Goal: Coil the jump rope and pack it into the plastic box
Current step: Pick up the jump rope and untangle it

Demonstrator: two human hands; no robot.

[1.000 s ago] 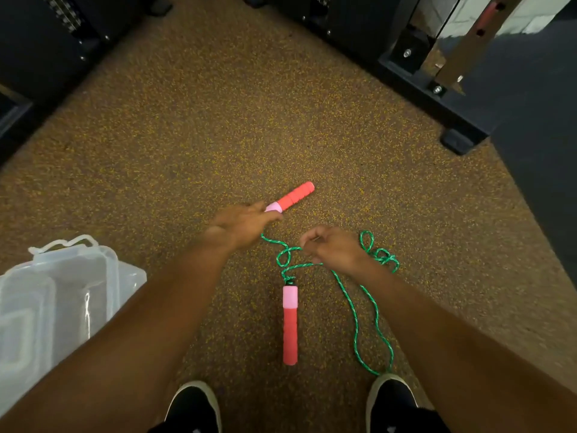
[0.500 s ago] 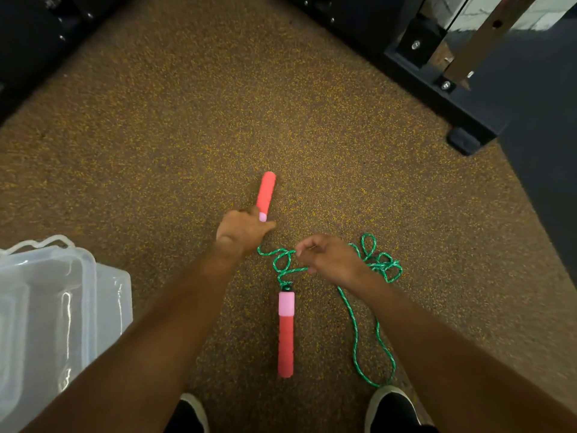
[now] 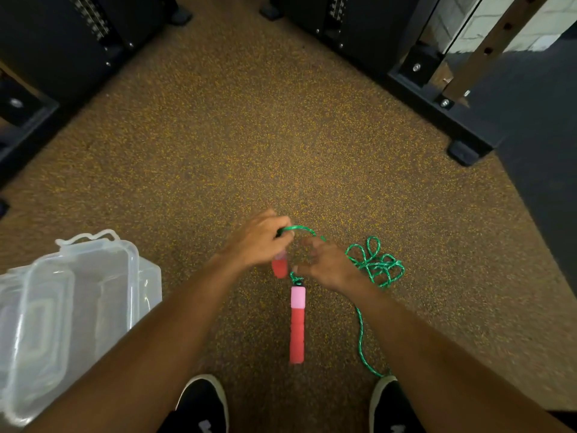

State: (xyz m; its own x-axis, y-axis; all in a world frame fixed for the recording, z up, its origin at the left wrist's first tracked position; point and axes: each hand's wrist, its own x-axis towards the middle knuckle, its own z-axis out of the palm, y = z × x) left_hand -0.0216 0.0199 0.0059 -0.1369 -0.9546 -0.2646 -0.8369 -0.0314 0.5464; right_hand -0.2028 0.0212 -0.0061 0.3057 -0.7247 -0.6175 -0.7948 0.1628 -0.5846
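A green jump rope [image 3: 376,264] lies in loose loops on the speckled floor, with a strand running down toward my right shoe. One red and pink handle [image 3: 297,323] lies on the floor pointing at me. My left hand [image 3: 256,242] grips the second red handle [image 3: 279,267], whose end pokes out below the fingers, blurred. A green arc of rope bridges from that hand to my right hand [image 3: 327,265], which pinches the rope just above the lying handle. The clear plastic box [image 3: 71,307] stands at the left.
Black gym machine frames [image 3: 437,89] line the right and the left back. A dark mat [image 3: 546,151] borders the floor at right. My two black shoes [image 3: 203,404] stand at the bottom edge.
My left hand has swung its handle from pointing away to pointing down toward me, and moved right, close to my right hand. A rope loop now arcs between both hands.
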